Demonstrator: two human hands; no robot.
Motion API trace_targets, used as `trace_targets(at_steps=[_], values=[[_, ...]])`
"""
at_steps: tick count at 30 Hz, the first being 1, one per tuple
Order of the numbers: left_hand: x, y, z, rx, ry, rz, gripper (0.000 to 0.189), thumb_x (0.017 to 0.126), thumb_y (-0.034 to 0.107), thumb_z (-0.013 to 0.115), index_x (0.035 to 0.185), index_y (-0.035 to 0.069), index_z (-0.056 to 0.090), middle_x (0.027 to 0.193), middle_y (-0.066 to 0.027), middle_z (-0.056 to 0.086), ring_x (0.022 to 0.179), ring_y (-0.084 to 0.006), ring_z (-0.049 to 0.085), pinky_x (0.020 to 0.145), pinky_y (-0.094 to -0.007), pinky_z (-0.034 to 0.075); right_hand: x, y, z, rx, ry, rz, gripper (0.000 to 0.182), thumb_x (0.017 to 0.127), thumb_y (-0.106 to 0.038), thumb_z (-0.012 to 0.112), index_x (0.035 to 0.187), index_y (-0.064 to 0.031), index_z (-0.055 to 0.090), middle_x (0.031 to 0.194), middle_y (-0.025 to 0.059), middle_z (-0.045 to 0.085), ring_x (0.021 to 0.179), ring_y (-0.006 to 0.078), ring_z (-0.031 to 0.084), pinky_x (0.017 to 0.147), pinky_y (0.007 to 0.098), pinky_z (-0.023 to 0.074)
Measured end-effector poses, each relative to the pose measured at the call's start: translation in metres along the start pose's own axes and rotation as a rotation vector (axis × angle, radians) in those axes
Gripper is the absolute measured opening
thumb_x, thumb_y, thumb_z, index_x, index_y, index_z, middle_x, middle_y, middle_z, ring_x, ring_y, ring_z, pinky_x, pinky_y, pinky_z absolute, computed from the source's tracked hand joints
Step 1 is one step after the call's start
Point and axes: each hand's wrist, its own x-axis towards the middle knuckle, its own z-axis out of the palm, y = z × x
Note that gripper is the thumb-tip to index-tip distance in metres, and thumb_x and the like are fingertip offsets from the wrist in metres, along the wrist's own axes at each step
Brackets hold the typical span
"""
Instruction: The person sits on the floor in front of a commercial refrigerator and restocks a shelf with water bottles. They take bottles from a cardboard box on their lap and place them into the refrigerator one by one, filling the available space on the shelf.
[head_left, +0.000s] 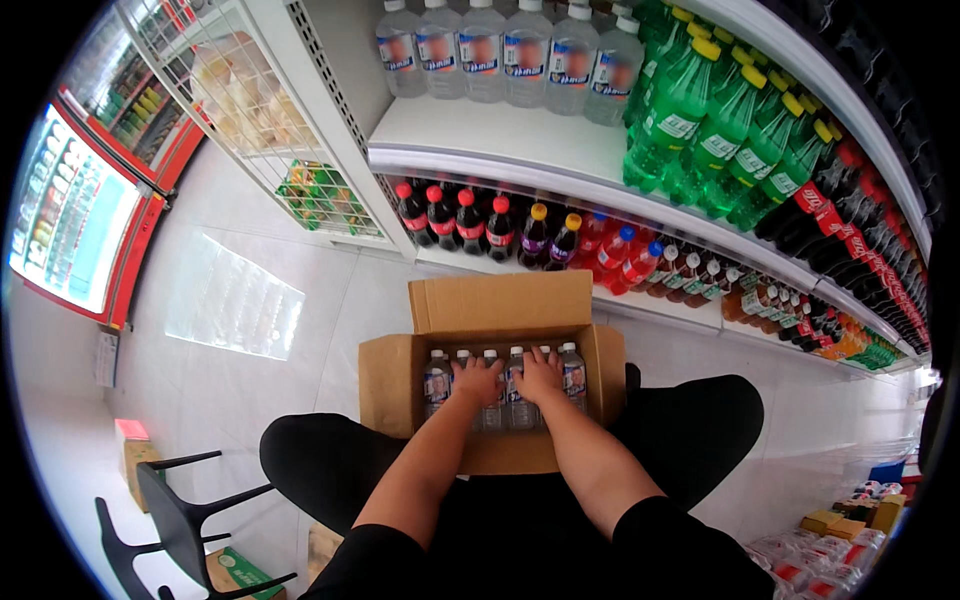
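An open cardboard carton (500, 304) stands on the floor between my bent legs, its flaps folded outward. Several clear plastic bottles (517, 401) with white caps and printed labels stand upright in it. My left hand (478, 380) reaches over the bottles left of the middle, fingers spread among the necks. Just to its right, my right hand (540, 375) lies over bottles near the carton's right side. Both hands touch bottles, but the fingertips are partly hidden, so a firm grip cannot be made out.
Before me is a white shelf unit (495, 127) with similar clear bottles (523, 64), green soda bottles (671, 124) and, lower, dark cola bottles (470, 221). A wire rack (259, 127) stands left of it. A black chair (172, 517) and red-framed coolers (124, 247) are at left.
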Motion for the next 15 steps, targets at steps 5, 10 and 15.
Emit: trace_targets(at_steps=[5,10,15], values=[[0.000,0.007,-0.005,0.052,-0.111,-0.050,0.071,0.096,0.048,0.061,0.161,0.029,0.038,0.162,-0.0230,0.042,0.153,-0.0431,0.035,0.115,-0.0803,0.022,0.005,-0.004,-0.001,-0.030,-0.060,0.029,0.061,0.096,-0.048,0.064,0.140,-0.0063,0.058,0.144,0.0168,0.063,0.146,0.0486,0.037,0.124,0.0596,0.0221],[0.009,0.005,-0.034,0.032,-0.270,-0.051,0.063,0.094,0.046,0.066,0.149,0.017,0.056,0.151,-0.0216,0.057,0.139,-0.0391,0.056,0.110,-0.0620,0.047,0.004,-0.010,0.000,-0.077,-0.044,0.000,0.063,0.095,-0.049,0.063,0.141,-0.0065,0.056,0.146,0.0170,0.060,0.147,0.0499,0.033,0.124,0.0625,0.0193],[0.004,0.021,-0.190,-0.727,-0.495,0.350,0.029,0.101,0.036,0.061,0.107,0.010,0.071,0.077,-0.0042,0.070,0.065,-0.0144,0.065,0.054,-0.0318,0.050,-0.009,-0.031,-0.015,-0.170,-0.273,0.107,0.093,0.094,-0.065,0.055,0.166,-0.0131,0.028,0.174,0.0096,0.022,0.159,0.0506,0.003,0.115,0.0838,0.0038]])
